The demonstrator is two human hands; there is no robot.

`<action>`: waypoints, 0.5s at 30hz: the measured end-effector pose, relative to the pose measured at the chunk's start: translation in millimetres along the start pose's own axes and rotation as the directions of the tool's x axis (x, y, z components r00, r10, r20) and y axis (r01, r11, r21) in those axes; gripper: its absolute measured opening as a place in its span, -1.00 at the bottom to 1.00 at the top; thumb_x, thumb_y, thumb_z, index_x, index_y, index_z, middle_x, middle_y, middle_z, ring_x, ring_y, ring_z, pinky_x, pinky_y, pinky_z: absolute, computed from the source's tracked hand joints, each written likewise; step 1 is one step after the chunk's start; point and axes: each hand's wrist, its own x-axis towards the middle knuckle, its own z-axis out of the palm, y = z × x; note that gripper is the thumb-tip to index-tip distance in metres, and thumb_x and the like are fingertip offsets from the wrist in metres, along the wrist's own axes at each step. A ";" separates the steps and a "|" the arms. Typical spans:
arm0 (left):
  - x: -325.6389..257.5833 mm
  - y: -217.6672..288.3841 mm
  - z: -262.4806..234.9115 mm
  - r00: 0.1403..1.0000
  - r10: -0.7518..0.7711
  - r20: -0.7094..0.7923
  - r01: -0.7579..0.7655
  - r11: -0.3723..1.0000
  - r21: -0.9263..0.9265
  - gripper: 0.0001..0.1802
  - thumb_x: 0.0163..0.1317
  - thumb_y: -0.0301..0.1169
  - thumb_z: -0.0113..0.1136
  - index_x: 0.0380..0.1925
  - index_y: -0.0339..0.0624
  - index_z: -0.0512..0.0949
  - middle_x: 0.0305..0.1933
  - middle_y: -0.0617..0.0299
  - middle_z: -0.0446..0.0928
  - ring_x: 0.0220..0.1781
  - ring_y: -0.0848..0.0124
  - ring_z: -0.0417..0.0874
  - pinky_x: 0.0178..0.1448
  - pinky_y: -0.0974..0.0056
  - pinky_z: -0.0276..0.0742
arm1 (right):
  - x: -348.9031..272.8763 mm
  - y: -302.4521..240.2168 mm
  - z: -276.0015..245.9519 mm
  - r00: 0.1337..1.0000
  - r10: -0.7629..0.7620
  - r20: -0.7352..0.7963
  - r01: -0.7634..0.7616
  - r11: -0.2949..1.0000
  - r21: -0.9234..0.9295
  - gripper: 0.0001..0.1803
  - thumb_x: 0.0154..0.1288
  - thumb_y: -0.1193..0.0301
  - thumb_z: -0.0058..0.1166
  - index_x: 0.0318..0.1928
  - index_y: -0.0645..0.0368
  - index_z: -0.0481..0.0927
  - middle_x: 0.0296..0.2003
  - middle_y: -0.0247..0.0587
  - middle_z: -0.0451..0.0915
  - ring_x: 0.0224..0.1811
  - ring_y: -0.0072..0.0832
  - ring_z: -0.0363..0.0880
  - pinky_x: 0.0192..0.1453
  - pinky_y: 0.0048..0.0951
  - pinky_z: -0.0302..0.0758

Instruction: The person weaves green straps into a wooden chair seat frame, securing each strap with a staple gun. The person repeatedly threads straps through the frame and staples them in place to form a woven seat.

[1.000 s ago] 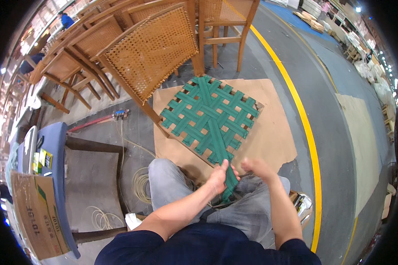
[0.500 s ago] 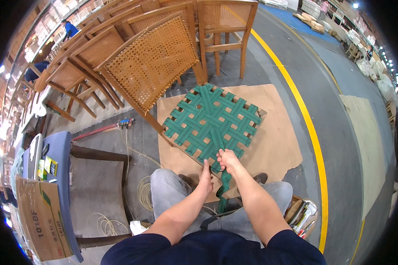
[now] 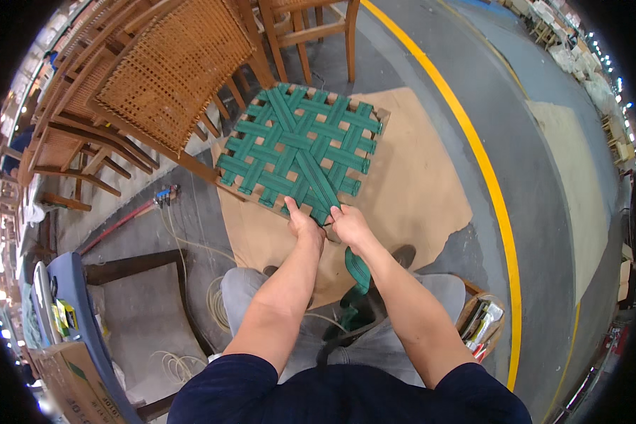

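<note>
A wooden chair with a cane back [image 3: 180, 74] stands in front of me, its seat woven from green webbing straps [image 3: 300, 141]. One more strap crosses the weave diagonally to the near edge. At that edge my right hand [image 3: 351, 229] pinches this webbing strap [image 3: 358, 271], whose loose tail hangs down between my knees. Just to its left, my left hand [image 3: 305, 225] is closed about the front rail of the chair seat, thumb on top. Its fingers are partly hidden below the edge.
Brown cardboard [image 3: 417, 169] lies under the chair. More cane chairs [image 3: 71, 141] crowd the far left. A blue-topped stand [image 3: 85, 311] with a cardboard box [image 3: 78, 381] is at left. Hose coils [image 3: 218, 304] lie on the floor; a tool container [image 3: 482, 321] sits at right.
My hands have moved forward, away from my body, and come closer together at the seat edge. The view has shifted, so the chair appears farther left and higher.
</note>
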 end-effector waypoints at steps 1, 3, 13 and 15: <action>8.5 6.1 -8.3 0.999 -0.007 -0.050 0.009 0.999 0.048 0.07 0.26 0.37 0.19 0.53 -0.13 0.15 0.53 -0.07 0.26 0.29 -0.11 0.55 0.14 -0.22 0.58 | -9.6 11.0 7.3 1.000 0.010 0.027 -0.011 1.000 0.020 -0.65 0.64 0.22 -0.08 -0.29 0.18 0.54 -0.52 -0.40 0.45 -0.50 -0.57 0.34 -0.40 -0.41 0.32; 3.4 1.9 -2.3 0.991 -0.036 -0.127 0.041 0.998 0.040 0.08 0.26 0.36 0.20 0.53 -0.15 0.15 0.54 -0.07 0.25 0.34 -0.10 0.51 0.18 -0.23 0.55 | -33.1 46.1 0.5 0.999 -0.027 0.021 0.027 1.000 0.016 -0.58 0.65 0.14 -0.11 -0.30 0.20 0.53 -0.51 -0.38 0.46 -0.45 -0.53 0.38 -0.33 -0.39 0.36; -33.6 8.7 7.4 0.973 -0.059 -0.223 0.067 0.997 0.026 0.08 0.20 0.33 0.31 0.42 -0.34 0.29 0.50 -0.06 0.29 0.37 -0.06 0.46 0.24 -0.23 0.51 | -77.0 84.4 9.5 0.993 -0.063 -0.104 0.046 0.986 -0.161 -0.54 0.64 0.13 -0.15 -0.32 0.25 0.51 -0.44 0.06 0.56 -0.32 0.03 0.57 -0.16 -0.08 0.46; -31.2 9.1 6.9 0.974 -0.079 -0.213 0.085 0.996 0.017 0.10 0.19 0.34 0.31 0.43 -0.33 0.28 0.51 -0.06 0.28 0.39 -0.06 0.44 0.24 -0.24 0.51 | -77.3 93.4 14.7 0.991 -0.053 -0.127 0.030 0.984 -0.177 -0.54 0.63 0.13 -0.15 -0.32 0.24 0.52 -0.43 0.09 0.56 -0.31 0.09 0.58 -0.16 -0.06 0.46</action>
